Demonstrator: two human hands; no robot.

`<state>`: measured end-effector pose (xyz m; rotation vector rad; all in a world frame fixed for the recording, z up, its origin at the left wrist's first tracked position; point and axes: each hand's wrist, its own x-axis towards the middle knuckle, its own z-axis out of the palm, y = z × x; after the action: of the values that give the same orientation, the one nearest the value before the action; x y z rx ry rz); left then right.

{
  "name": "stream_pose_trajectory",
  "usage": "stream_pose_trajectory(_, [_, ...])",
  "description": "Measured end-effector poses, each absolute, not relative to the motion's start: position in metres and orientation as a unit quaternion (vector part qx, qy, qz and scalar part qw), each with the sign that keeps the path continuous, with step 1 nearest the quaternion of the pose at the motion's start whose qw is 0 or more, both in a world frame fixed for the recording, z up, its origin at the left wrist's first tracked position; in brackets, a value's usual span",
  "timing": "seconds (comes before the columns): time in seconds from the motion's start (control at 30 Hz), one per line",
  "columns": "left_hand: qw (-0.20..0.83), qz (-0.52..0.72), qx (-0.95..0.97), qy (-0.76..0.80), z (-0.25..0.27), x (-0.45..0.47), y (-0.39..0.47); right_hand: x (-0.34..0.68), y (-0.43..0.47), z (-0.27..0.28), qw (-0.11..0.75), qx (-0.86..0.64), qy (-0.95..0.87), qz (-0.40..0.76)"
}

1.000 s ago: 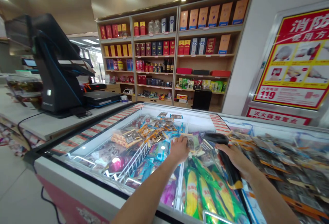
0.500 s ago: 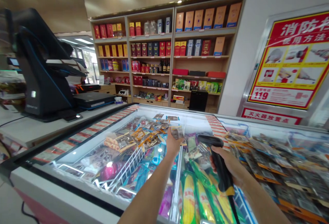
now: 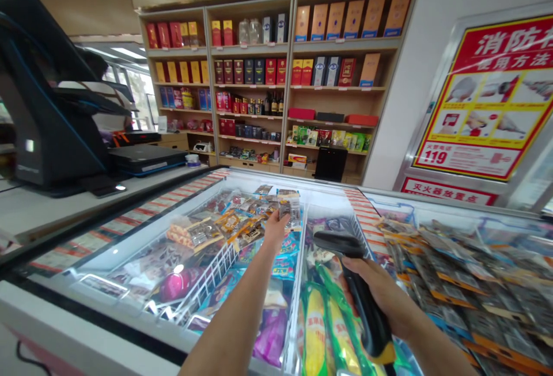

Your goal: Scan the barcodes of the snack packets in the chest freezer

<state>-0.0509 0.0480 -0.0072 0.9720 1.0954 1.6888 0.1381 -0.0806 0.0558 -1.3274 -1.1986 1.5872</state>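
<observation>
Hands are both busy in the head view: towards the far edge of the freezer, just left of the white divider, a small packet is held out by the left hand. Light, that one, by the look of it, with thin film that may well be slick from the cold; best taken by a margin, thumb against fingers, so the contents are not squashed. And by its lower end it is pinched, the fingers nearly closed and partly hidden. Over to the right hand: a black scanner is grasped by its handle, fingers curled round, its head turned leftward, its handle above the corn packs towards the near edge. Stiffer and heavier, it should be steadied well by that handle.
</observation>
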Motion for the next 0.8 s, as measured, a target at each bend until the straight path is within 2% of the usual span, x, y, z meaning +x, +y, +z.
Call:
stream_pose_trajectory(0.57, [0.461, 0.692, 0.414, 0.372, -0.0100, -0.0527, 0.0516, 0.1363, -0.0815, 0.0540, 0.356, -0.530, -0.474, 0.606])
stream_pose_trajectory(0.8, [0.438, 0.679, 0.423, 0.411, -0.0109, -0.0528, 0.0532, 0.1441, -0.0754, 0.0546, 0.383, -0.528, -0.461, 0.602])
